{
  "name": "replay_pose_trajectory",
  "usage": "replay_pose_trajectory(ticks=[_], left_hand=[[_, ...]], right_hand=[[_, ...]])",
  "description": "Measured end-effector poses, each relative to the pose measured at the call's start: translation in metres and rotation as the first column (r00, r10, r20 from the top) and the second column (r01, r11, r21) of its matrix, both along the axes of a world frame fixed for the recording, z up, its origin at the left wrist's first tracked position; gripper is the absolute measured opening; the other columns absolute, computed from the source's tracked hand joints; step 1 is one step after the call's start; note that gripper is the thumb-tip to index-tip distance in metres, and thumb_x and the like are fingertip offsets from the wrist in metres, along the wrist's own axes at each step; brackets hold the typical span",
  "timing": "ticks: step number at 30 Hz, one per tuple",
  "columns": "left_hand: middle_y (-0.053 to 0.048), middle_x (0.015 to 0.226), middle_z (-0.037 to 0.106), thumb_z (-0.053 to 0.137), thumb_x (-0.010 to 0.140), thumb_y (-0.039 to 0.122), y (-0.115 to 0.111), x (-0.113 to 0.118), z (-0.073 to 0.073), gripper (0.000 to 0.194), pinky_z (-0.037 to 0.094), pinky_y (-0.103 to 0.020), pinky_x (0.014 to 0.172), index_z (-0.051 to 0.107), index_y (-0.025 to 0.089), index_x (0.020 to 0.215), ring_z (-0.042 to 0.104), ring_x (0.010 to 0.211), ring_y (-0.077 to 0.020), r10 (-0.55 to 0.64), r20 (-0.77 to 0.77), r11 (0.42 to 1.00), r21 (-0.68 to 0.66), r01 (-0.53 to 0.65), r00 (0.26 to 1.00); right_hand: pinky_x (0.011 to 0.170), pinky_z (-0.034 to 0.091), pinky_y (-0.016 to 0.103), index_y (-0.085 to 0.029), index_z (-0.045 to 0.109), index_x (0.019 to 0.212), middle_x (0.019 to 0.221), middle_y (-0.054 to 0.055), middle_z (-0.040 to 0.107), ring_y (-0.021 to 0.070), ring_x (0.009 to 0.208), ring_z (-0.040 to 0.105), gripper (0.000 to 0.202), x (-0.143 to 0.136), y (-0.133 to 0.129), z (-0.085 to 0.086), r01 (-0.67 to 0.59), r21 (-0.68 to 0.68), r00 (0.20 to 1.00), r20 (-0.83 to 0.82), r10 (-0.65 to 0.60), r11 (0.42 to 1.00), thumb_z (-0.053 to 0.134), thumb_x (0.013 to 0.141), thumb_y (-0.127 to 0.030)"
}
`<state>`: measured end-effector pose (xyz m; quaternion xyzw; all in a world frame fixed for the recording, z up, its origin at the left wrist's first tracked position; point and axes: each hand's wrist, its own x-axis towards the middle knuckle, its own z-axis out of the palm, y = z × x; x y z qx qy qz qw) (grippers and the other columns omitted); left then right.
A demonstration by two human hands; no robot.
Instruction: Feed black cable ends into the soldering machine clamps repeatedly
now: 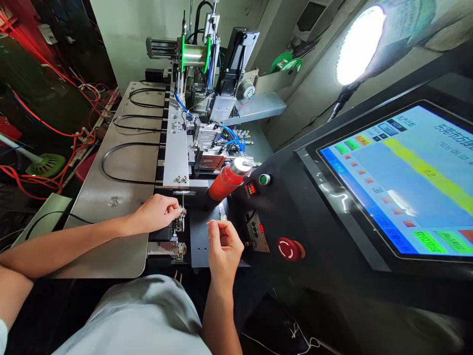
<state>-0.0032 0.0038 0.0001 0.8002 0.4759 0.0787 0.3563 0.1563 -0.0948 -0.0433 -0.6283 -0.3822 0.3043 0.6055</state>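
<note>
I had my left hand (160, 213) to the left of the red bottle (226, 183) and a bit nearer to me. Its fingers were curled in, with the tips at a small metal holder (180, 226). I could not tell if they gripped a tiny part there. The holder was also left of the bottle and nearer to me. My right hand (224, 239) was on the near side of the bottle, over a dark plate (201, 241). Its thumb and finger bent toward each other, but I could not tell if they pinched anything. The metal table (121, 209) was left of the bottle. A wire spool (195, 55) sat behind the bottle, and a bright screen (402, 185) was to the right of it.
</note>
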Motion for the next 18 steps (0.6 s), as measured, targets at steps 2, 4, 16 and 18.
replay_pose_trajectory(ticks=[2, 4, 16, 18], left_hand=[[0.002, 0.051, 0.053, 0.050, 0.087, 0.031, 0.000, 0.001, 0.001, 0.028, 0.031, -0.021, 0.052, 0.059, 0.015, 0.066, 0.045, 0.048, -0.0100, 0.008, -0.018, 1.000, 0.000, -0.008, 1.000], [0.002, 0.049, 0.053, 0.050, 0.087, 0.030, 0.001, 0.002, 0.002, 0.028, 0.031, -0.021, 0.053, 0.058, 0.015, 0.065, 0.047, 0.048, -0.0103, 0.016, -0.036, 1.000, -0.010, -0.016, 0.999], [0.002, 0.048, 0.056, 0.051, 0.083, 0.025, 0.007, 0.009, 0.010, 0.023, 0.035, -0.021, 0.053, 0.056, 0.015, 0.063, 0.053, 0.047, -0.0118, -0.017, -0.050, 0.996, -0.085, 0.013, 0.999], [0.002, 0.048, 0.055, 0.050, 0.083, 0.023, 0.008, 0.009, 0.009, 0.023, 0.035, -0.021, 0.053, 0.056, 0.015, 0.062, 0.052, 0.047, -0.0118, -0.026, -0.040, 0.996, -0.083, 0.022, 0.999]], right_hand=[[0.053, 0.036, 0.023, -0.017, 0.057, 0.071, 0.063, -0.002, 0.050, 0.0098, 0.056, 0.044, 0.030, 0.001, 0.000, -0.001, -0.011, -0.004, 1.000, 0.003, 0.011, 1.000, 0.058, 0.088, -0.042], [0.053, 0.035, 0.023, -0.017, 0.057, 0.071, 0.063, -0.003, 0.049, 0.0095, 0.056, 0.043, 0.029, 0.001, 0.001, -0.003, -0.030, -0.007, 1.000, 0.006, 0.030, 1.000, 0.058, 0.088, -0.041], [0.054, 0.028, 0.023, -0.020, 0.043, 0.069, 0.060, -0.007, 0.036, 0.0086, 0.056, 0.034, 0.034, -0.013, 0.044, -0.029, -0.337, -0.022, 0.932, 0.132, 0.337, 0.941, 0.042, 0.095, -0.041], [0.053, 0.027, 0.023, -0.021, 0.037, 0.067, 0.059, -0.008, 0.033, 0.0085, 0.056, 0.033, 0.034, -0.018, 0.048, -0.030, -0.351, -0.006, 0.924, 0.157, 0.348, 0.936, 0.040, 0.095, -0.040]])
